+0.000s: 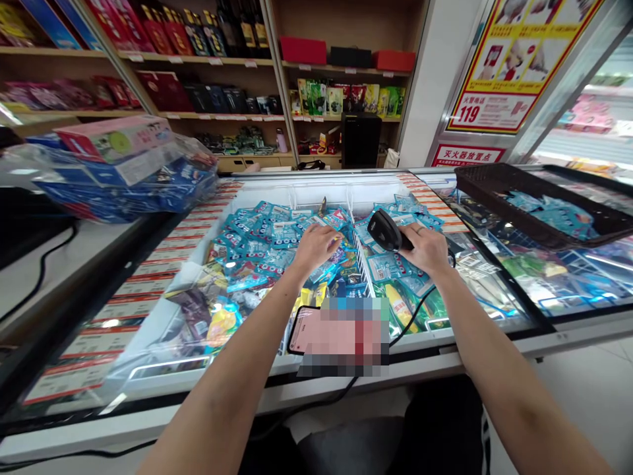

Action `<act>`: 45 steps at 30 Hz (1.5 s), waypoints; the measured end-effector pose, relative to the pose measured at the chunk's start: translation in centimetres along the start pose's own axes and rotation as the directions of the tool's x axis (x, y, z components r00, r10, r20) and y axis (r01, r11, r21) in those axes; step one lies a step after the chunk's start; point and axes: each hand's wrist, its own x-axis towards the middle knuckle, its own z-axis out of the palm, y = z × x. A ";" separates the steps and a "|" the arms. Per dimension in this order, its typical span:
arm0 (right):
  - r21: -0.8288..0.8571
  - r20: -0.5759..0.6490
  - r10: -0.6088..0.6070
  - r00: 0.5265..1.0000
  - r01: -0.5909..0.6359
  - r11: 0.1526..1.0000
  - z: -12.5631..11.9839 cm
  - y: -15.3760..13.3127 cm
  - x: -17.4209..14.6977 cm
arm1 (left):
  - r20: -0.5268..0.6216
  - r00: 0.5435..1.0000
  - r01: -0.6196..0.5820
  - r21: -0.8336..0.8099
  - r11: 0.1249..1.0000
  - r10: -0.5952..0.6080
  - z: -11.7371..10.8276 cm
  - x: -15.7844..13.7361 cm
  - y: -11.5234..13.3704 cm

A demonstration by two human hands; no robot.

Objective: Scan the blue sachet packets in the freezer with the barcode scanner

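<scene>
My left hand (316,249) hovers over or rests on a spread of small blue packets (262,234), its fingers loosely bent and apart; no held thing shows in it. A black handheld barcode scanner (384,231) is gripped in my right hand (426,249), its head pointing left over more blue packets. A black cable (418,311) runs from the scanner toward the front edge. Below my hands lies a phone (304,330) with a pinkish screen, partly blurred out. Under and around the packets is a glass-topped chest freezer (153,373) holding colourful packages, divided by a white wire rack (363,260).
At the right stands a dark basket (504,218) with blue packets inside. To the left, boxes in a plastic-wrapped bundle (123,171) sit on a ledge. Price-label strips (123,300) line the freezer. Behind are stocked shelves (208,59) and a black box (361,142).
</scene>
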 end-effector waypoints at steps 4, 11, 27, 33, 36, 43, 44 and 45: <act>-0.006 0.028 -0.001 1.000 0.001 1.000 0.2 0.3 0.5 | -0.045 0.996 0.074 0.051 0.996 -0.072 0.3 0.0 0.1; -0.035 0.071 0.018 0.997 -0.015 0.999 0.2 0.4 1.3 | -0.032 0.999 0.030 -0.014 0.999 -0.031 0.0 0.3 0.3; -0.015 -0.168 0.351 0.921 -0.358 0.934 0.4 1.2 -0.4 | 0.201 0.938 -0.246 -0.189 0.951 0.282 -1.9 1.5 3.1; -0.012 -0.209 0.373 0.904 -0.384 0.923 1.3 1.0 -0.1 | 0.284 0.805 -0.452 -0.273 0.849 0.520 -1.2 3.1 7.9; -0.012 -0.214 0.412 0.885 -0.425 0.905 1.8 0.9 0.1 | 0.345 0.779 -0.451 -0.271 0.850 0.523 -0.2 3.5 9.6; 0.032 -0.309 0.509 0.803 -0.526 0.850 2.3 1.5 0.6 | 0.327 0.900 -0.222 -0.222 0.949 0.287 2.0 4.2 12.7; 0.024 -0.300 0.506 0.808 -0.524 0.851 2.2 1.6 0.6 | 0.325 0.911 -0.196 -0.201 0.960 0.254 2.2 4.3 12.9; 0.013 -0.286 0.501 0.817 -0.520 0.854 2.0 1.6 0.6 | 0.323 0.917 -0.183 -0.185 0.966 0.235 2.4 4.4 13.1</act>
